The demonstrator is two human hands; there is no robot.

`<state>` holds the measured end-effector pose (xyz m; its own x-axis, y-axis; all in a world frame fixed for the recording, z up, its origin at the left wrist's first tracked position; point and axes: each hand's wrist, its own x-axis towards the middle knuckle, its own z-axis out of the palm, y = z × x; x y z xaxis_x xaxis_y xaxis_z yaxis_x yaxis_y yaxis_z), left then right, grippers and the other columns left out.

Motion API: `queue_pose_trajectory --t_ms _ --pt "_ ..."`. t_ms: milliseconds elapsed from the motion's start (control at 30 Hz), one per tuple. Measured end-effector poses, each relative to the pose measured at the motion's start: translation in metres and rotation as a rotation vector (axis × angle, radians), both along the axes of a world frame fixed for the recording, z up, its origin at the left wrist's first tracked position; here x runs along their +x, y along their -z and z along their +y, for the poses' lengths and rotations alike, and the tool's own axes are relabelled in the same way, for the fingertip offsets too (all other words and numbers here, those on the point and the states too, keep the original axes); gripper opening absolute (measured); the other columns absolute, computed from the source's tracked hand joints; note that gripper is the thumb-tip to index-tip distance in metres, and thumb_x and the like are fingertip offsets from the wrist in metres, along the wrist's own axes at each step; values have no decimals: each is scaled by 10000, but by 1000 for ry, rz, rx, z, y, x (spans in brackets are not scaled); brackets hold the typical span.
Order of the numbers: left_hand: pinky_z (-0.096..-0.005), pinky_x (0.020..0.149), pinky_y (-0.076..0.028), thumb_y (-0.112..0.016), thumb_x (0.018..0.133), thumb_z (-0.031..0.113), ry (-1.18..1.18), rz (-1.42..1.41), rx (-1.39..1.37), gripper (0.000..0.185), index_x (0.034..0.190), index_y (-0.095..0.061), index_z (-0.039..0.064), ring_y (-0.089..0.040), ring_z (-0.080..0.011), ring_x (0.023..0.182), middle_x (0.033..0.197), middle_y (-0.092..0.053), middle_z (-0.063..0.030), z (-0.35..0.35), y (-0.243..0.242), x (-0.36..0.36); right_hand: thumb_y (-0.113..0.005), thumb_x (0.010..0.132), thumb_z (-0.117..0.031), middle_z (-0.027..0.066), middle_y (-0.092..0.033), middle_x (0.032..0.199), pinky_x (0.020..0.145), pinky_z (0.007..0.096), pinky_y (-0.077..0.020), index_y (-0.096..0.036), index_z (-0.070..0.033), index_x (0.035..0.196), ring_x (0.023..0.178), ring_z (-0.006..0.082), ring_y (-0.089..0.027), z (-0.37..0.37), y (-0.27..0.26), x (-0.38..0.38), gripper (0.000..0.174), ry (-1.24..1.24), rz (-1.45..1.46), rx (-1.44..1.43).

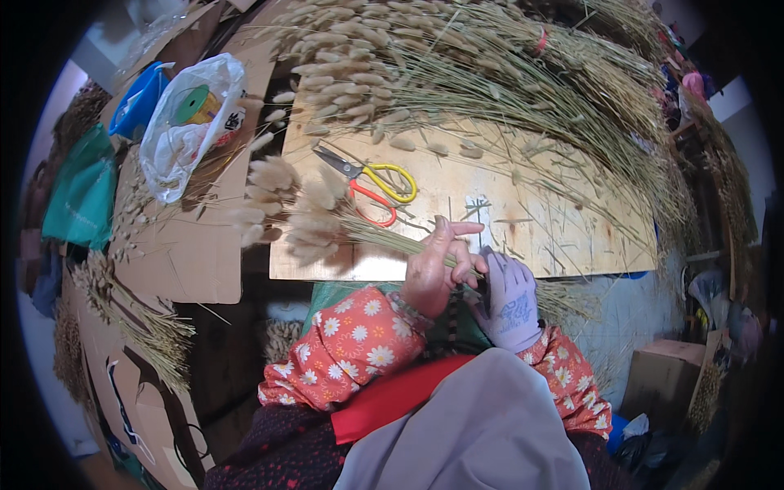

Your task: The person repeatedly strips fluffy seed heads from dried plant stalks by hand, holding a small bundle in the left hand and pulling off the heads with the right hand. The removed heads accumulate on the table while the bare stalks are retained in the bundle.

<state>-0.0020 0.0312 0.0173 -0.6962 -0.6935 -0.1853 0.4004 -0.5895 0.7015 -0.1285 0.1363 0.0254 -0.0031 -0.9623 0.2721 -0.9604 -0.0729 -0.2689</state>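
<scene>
A bunch of dried bunny-tail grass [392, 240] lies across the board's near edge, its fluffy heads to the left. My bare left hand [438, 263] is at its stems, index finger stretched out to the right and the other fingers curled. My right hand [508, 297], in a pale purple glove, closes round the stems just beside it; the fingertips are partly hidden. Stem ends [563, 300] stick out past the glove. Scissors [361, 177] with one yellow and one red handle lie on the wooden board [343, 266], blades pointing to the upper left.
A large heap of bunny-tail grass [490, 67] covers the board's far side. Cut stem bits lie about the board. Left are a plastic bag [174, 153] holding a green-ended spool, a blue container [131, 104] and cardboard [202, 257]. A cardboard box [664, 373] stands at right.
</scene>
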Motion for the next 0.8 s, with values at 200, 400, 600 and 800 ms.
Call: queue_pose_trajectory --t_ms 200,400,600,800 --pt "-305 648 -537 -300 1012 460 -15 -21 205 571 1184 -482 -53 -594 -187 752 614 -343 17 6 -3 -4 -583 812 -149 95 -557 858 711 400 -423 -526 -34 1186 784 254 -565 -4 17 -8 396 9 103 80" --pt "-254 713 -540 -480 987 250 159 27 114 412 1305 -430 -7 -581 -168 948 918 -544 -67 4 -4 -3 -601 781 -69 167 -582 860 683 439 -451 -527 -28 1108 780 364 -585 -4 2 -35 338 -118 -194 288" --pt "-236 667 -513 -523 966 265 316 170 -43 437 1305 -448 -2 -588 -147 882 808 -561 -52 -1 -2 -4 -534 807 -16 196 -619 878 695 389 -469 -522 -17 1110 788 365 -603 -4 -22 -61 303 -163 -657 630" --pt "-253 582 -486 -422 1004 343 391 45 -77 434 1190 -509 -39 -565 -178 701 594 -439 -3 -3 1 -7 -499 829 -61 189 -638 942 780 380 -473 -527 -28 1110 845 347 -609 -2 -8 -65 285 -262 -759 707"
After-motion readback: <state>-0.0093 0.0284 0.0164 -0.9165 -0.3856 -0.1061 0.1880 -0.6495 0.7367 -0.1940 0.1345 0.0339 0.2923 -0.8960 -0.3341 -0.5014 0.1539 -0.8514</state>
